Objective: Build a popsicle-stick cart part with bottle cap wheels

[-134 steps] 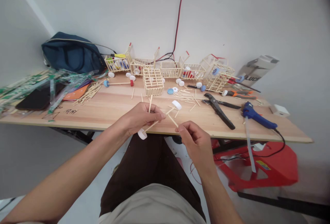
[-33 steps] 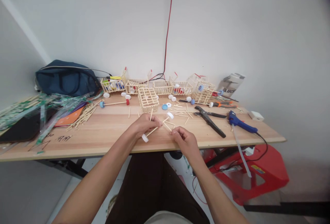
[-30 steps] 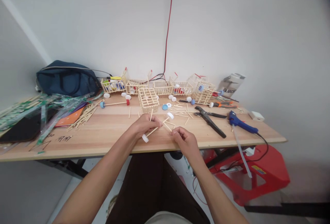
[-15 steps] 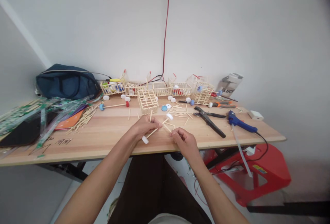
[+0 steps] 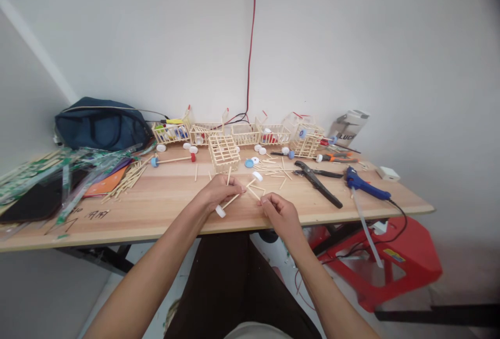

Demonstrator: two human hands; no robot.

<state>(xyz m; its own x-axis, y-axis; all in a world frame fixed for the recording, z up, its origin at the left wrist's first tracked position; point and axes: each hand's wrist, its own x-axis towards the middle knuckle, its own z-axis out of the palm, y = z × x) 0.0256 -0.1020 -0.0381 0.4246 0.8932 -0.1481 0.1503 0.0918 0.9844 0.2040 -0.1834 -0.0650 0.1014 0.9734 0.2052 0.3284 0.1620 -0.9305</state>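
Between the fingers of my left hand (image 5: 220, 191) is a wooden stick axle (image 5: 231, 201) with a white bottle cap (image 5: 257, 176) on its far end and another white cap (image 5: 220, 211) on its near end. My right hand (image 5: 280, 212) pinches the end of a short wooden stick (image 5: 253, 194), whose other end meets the axle near my left fingertips. One more stick (image 5: 228, 175) rises beside my left fingers; its lower part is hidden. Just beyond my hands stands a small stick-built basket (image 5: 224, 152).
Several stick carts (image 5: 172, 133) line the wall. Loose sticks (image 5: 279, 168), black-handled cutters (image 5: 318, 184) and a blue glue gun (image 5: 365, 185) lie to the right. At the left are a dark blue bag (image 5: 103, 123) and plastic wrappers (image 5: 84, 177). Below stands a red stool (image 5: 410, 255).
Hardly anything differs. Both hands keep the same hold, and the view has shifted very slightly.
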